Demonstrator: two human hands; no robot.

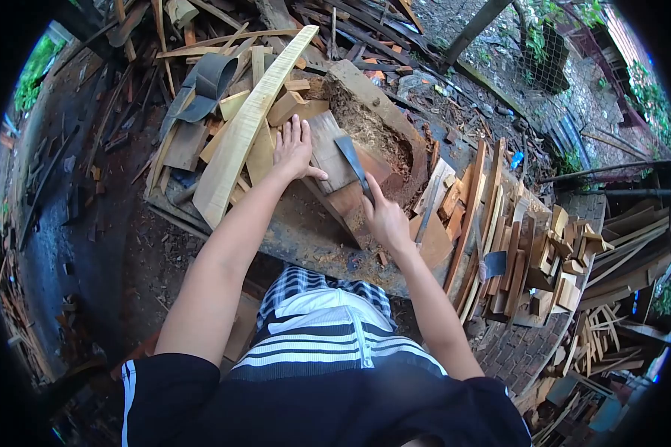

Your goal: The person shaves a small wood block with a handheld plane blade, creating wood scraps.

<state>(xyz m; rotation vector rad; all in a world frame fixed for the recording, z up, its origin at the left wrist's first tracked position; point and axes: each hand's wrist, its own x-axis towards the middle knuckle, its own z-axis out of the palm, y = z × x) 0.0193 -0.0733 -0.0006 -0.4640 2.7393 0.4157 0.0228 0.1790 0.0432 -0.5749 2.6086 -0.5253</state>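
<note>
My left hand (294,154) lies with its fingers spread, palm down, at the left edge of a flat wooden board (331,160). Wrapped around the handle end of a dark knife with a broad, flat blade (348,155) is my right hand (388,223). The blade points up and away from me and overlaps the board's right part. A reddish wood piece (376,165) shows just right of the blade. Behind the board, a hollowed wooden block (365,86) contains shavings and crumbs. The handle is mostly hidden by my fingers.
A long pale plank (253,123) slants past my left forearm among offcuts. Wood strips (470,216) and stacked small pieces (555,253) cover the bench's right side. A second dark blade (493,264) lies among them. Scrap wood (358,30) is heaped beyond the bench.
</note>
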